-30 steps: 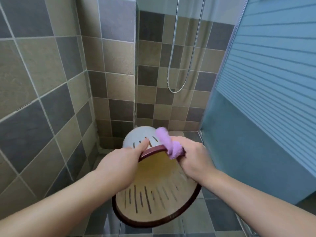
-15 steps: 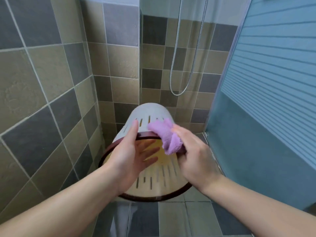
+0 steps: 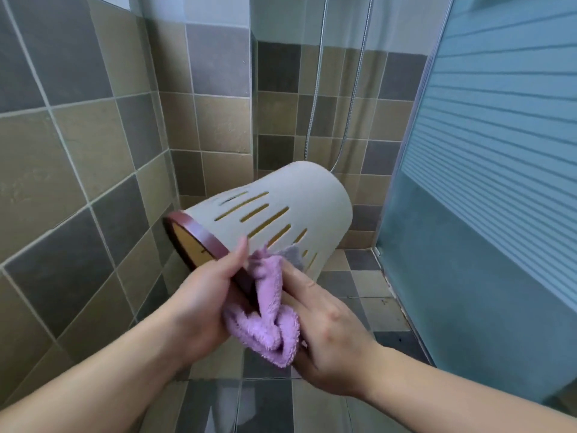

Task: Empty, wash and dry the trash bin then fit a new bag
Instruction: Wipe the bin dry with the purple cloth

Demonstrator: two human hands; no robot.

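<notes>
The trash bin (image 3: 281, 214) is held up in the air, tipped on its side in front of the tiled shower corner, with its closed flat base pointing up and to the right and its open mouth facing down and to the left. It is a smooth, pale grey plastic tub, round and slightly tapered, with rows of narrow lengthwise slots cut through the wall; the inside shows a yellowish cream through the slots and at the mouth. A glossy dark reddish-brown rim ring (image 3: 199, 231) runs around the opening.

The left hand (image 3: 203, 304) grips the rim at its near edge, thumb lying on the outer wall and the fingers curled inside, out of sight. The right hand (image 3: 324, 332) holds a fluffy lilac cloth (image 3: 268, 314), bunched and folded, its fingers straight and pressing the cloth against the bin's outer wall just beside the rim.

Behind are matte square wall tiles (image 3: 78, 145) in grey and tan, a ribbed metal shower hose (image 3: 349, 120) hanging in a loop, and at the right a frosted glass door (image 3: 499, 151) with horizontal stripes. The floor (image 3: 368, 282) is tiled in the same colours.
</notes>
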